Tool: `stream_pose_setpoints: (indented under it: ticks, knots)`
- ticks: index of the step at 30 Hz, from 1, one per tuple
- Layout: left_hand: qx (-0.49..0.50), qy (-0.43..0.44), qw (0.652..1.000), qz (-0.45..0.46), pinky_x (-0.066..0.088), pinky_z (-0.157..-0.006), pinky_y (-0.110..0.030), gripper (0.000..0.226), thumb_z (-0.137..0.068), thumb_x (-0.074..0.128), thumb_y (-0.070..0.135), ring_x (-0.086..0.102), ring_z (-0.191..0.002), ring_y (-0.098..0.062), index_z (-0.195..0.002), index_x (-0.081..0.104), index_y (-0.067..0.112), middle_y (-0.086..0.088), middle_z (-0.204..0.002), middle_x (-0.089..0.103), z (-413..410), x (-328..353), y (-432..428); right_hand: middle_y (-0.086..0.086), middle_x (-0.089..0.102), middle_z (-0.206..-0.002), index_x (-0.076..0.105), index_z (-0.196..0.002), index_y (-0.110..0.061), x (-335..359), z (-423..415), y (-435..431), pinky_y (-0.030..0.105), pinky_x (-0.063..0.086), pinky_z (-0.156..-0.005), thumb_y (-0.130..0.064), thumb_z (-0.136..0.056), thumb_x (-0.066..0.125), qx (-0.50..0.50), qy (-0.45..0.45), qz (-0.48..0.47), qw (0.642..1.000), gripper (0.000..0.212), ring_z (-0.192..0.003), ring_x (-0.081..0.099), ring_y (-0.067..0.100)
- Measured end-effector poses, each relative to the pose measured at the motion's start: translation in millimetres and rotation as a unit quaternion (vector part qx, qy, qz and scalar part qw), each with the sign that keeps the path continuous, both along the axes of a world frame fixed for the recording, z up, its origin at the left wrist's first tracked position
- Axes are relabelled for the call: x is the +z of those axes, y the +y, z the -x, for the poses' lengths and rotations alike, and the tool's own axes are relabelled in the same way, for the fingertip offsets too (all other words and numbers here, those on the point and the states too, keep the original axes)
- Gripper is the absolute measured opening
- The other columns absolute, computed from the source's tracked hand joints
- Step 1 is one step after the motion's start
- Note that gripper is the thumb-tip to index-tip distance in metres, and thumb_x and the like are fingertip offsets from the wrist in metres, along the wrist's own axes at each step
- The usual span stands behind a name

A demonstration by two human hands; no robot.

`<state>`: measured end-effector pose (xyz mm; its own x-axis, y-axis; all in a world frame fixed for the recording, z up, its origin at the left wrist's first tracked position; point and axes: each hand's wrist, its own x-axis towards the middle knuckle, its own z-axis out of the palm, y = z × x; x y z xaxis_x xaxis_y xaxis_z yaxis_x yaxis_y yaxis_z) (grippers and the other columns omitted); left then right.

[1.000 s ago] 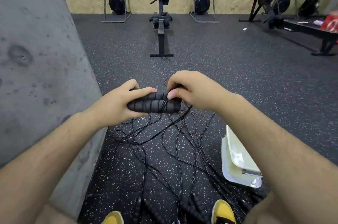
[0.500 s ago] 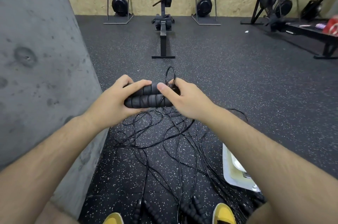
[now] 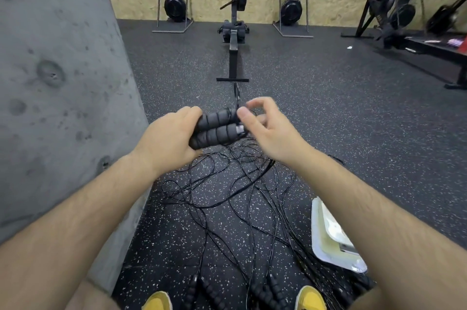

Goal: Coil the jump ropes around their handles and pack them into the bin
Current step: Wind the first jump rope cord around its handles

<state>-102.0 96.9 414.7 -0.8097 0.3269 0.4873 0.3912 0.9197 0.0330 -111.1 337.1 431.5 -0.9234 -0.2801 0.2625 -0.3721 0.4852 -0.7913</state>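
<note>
Two black foam jump rope handles [image 3: 217, 129] lie side by side in my left hand [image 3: 166, 137], which grips their left ends. At the handles' right end my right hand [image 3: 265, 130] pinches a thin black rope loop [image 3: 236, 93] that stands up above the handles. Below my hands, a tangle of black ropes [image 3: 227, 196] spreads over the speckled floor. More foam handles [image 3: 202, 292] lie between my yellow shoes at the bottom. The white bin [image 3: 328, 234] sits on the floor at the lower right, partly hidden by my right forearm.
A grey concrete wall [image 3: 55, 82] runs close along the left. A rowing machine [image 3: 235, 39] stands straight ahead, with two more stored upright against the wooden back wall. A low black bench [image 3: 434, 49] and other machines stand at the far right.
The handles have tilted, right end swinging away from me. My right hand has moved from over the handles to their right end, and the rope loop now stands narrower above them.
</note>
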Motion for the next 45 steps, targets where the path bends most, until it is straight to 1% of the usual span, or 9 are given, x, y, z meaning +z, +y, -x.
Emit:
stream_pose_setpoints:
  ticks: [5,7,9,12,17,21,27,34,45]
  knots:
    - [0.099,-0.041,0.985,-0.132,0.04,-0.065,-0.036,0.047,-0.074,0.081,0.033,0.055,-0.079,-0.029,-0.099,0.045,0.018,-0.001,-0.091,0.057,5,15,-29,-0.015,0.053,-0.064,0.047,-0.13,-0.026,-1,23,44,0.029,0.039,-0.061,-0.059,-0.095,0.052,-0.092,-0.038,0.006,0.995,0.048,-0.053,0.045,0.003]
    - [0.1,-0.039,0.987,-0.122,0.038,-0.064,-0.036,0.045,-0.073,0.081,0.03,0.057,-0.08,-0.031,-0.099,0.046,0.016,-0.002,-0.09,0.058,4,17,-35,-0.009,0.062,-0.094,0.039,-0.142,-0.021,-8,23,55,0.031,0.048,-0.071,-0.048,-0.093,0.063,-0.064,-0.12,-0.115,0.984,0.061,-0.071,0.059,0.007]
    - [0.084,-0.028,0.993,-0.082,0.039,-0.063,-0.037,0.042,-0.072,0.079,0.026,0.06,-0.083,-0.035,-0.097,0.047,0.016,-0.005,-0.091,0.06,4,17,-34,0.002,0.053,-0.14,0.014,-0.158,-0.022,-19,23,59,0.041,0.053,-0.093,-0.035,-0.086,0.074,-0.023,-0.186,-0.212,0.959,0.095,-0.113,0.064,0.02]
    - [0.049,-0.012,0.999,-0.02,0.044,-0.064,-0.04,0.04,-0.071,0.075,0.022,0.061,-0.086,-0.039,-0.093,0.043,0.018,-0.009,-0.093,0.059,6,15,-21,-0.003,0.018,-0.165,0.0,-0.159,-0.034,-13,15,44,0.045,0.029,-0.118,-0.046,-0.075,0.079,-0.005,-0.083,-0.143,0.986,0.116,-0.15,0.025,0.02]
    - [-0.007,-0.028,0.998,0.057,0.044,-0.06,-0.039,0.04,-0.073,0.073,0.028,0.061,-0.084,-0.036,-0.095,0.039,0.022,-0.004,-0.094,0.054,4,5,5,0.003,0.022,-0.161,0.013,-0.159,-0.032,-4,0,-10,0.044,0.023,-0.121,-0.081,-0.06,0.072,0.051,0.182,-0.289,0.939,0.125,-0.148,0.023,0.024]
    - [-0.047,-0.046,0.995,0.078,0.046,-0.066,-0.04,0.056,-0.07,0.078,0.054,0.059,-0.084,-0.031,-0.1,0.048,0.018,-0.001,-0.094,0.055,1,1,9,0.001,0.053,-0.12,0.048,-0.131,-0.024,-11,2,-21,0.043,0.047,-0.094,-0.074,-0.069,0.072,0.032,0.153,-0.348,0.925,0.083,-0.112,0.053,0.026]
    - [-0.033,0.09,0.985,0.146,0.043,-0.075,-0.044,0.074,-0.071,0.072,0.055,0.053,-0.093,-0.033,-0.127,0.056,0.01,-0.008,-0.109,0.059,0,6,12,0.005,0.054,-0.113,0.049,-0.123,-0.018,-10,-2,-24,0.042,0.047,-0.088,-0.056,-0.077,0.079,0.018,0.161,-0.251,0.954,0.066,-0.103,0.058,0.028]
    - [-0.025,0.063,0.992,0.106,0.052,-0.058,-0.041,0.059,-0.075,0.052,0.06,0.059,-0.077,-0.031,-0.115,0.058,0.017,-0.002,-0.095,0.056,-6,11,15,0.009,0.05,-0.122,0.043,-0.142,-0.009,-12,1,-17,0.045,0.042,-0.097,-0.06,-0.086,0.062,0.057,0.242,-0.306,0.919,0.078,-0.104,0.051,0.034]
    - [-0.081,0.004,0.995,0.049,0.052,-0.064,-0.037,0.07,-0.077,0.055,0.068,0.065,-0.084,-0.026,-0.131,0.049,0.023,0.004,-0.104,0.053,-6,16,3,0.019,0.051,-0.134,0.03,-0.151,0.006,-10,7,-13,0.047,0.042,-0.105,-0.062,-0.093,0.034,0.08,0.323,-0.358,0.872,0.09,-0.115,0.049,0.038]
